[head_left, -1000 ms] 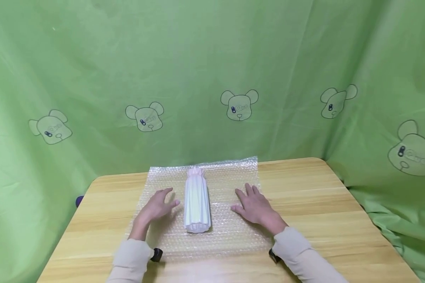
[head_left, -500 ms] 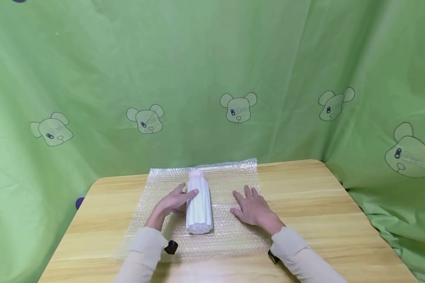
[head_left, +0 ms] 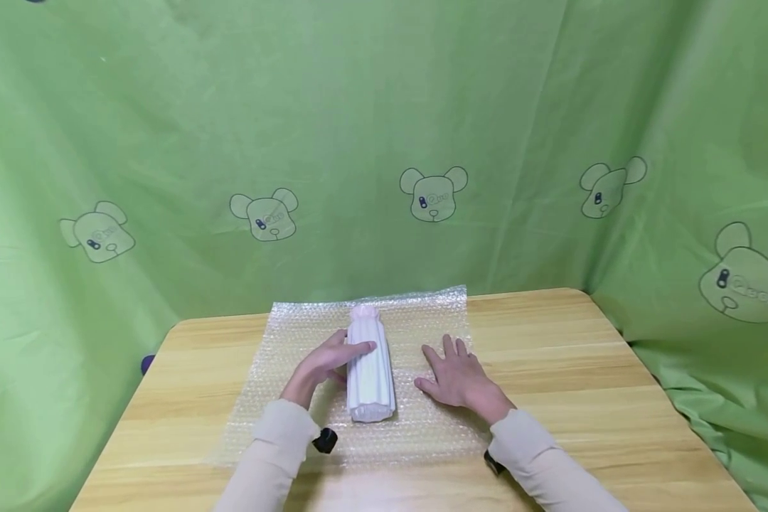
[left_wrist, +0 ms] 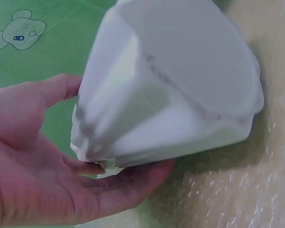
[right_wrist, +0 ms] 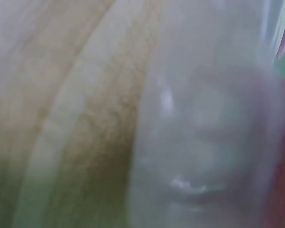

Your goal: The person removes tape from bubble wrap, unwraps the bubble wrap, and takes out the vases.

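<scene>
A white fluted vase [head_left: 372, 380] with a pinkish neck lies on its side, its neck pointing away from me. Under it is a sheet of clear bubble wrap [head_left: 416, 331]. My left hand [head_left: 326, 360] grips the vase from its left, thumb across the top and fingers underneath. In the left wrist view, the flat base of the vase [left_wrist: 199, 61] faces the camera, with the fingers [left_wrist: 145, 185] curled below it. My right hand [head_left: 457, 378] lies with spread fingers on the right part of the bubble wrap, apart from the vase. The right wrist view is badly blurred.
The light wooden table [head_left: 614, 398] has rounded far corners. A green curtain [head_left: 345, 121] with mouse-head prints hangs behind and along the sides. Something small and purple [head_left: 146, 364] peeks out beyond the table's left edge. A black wrist camera [head_left: 325, 441] sits under the left sleeve.
My left hand has come in from the left, taken hold of the vase and shifted it a little to the right. The right hand has stayed in place on the bubble wrap.
</scene>
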{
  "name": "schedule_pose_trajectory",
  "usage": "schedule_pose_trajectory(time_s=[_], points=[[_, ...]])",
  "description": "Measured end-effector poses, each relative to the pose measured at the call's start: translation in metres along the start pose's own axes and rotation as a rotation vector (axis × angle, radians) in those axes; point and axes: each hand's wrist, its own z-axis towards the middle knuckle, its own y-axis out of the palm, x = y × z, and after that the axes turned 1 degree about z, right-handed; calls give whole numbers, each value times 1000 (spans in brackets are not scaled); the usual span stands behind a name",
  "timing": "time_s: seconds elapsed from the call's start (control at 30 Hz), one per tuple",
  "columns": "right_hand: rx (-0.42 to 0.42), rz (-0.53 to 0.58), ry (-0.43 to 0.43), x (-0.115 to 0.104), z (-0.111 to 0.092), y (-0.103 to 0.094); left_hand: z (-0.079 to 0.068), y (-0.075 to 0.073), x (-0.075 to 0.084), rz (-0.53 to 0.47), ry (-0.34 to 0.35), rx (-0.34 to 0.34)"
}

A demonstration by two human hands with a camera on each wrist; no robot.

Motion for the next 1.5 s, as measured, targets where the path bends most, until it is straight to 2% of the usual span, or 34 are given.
schedule_pose_trajectory(time_s=[0.2,0.43,0.5,0.67,0.73,0.9,1.0,1.27,1.5], points=[[-5,12,0,-1,-1,1,4,1,-2,-41,-36,9],[-24,11,3,-2,-1,-1,12,-1,-5,-194,-55,-96],[-43,10,8,-2,-1,-2,12,-2,-3,-222,-55,-106],[-72,16,11,0,-2,-8,9,-7,9,-256,-22,-70],[-80,29,17,1,-3,-10,7,-8,16,-260,-1,-31],[-104,71,10,3,-10,-11,3,-11,33,-201,30,96],[-90,72,-7,3,-16,-11,1,-13,41,-173,73,133],[-60,59,-42,5,-33,-13,9,-19,56,-147,283,239],[-61,61,-33,5,-45,-13,22,-21,64,-192,405,254]])
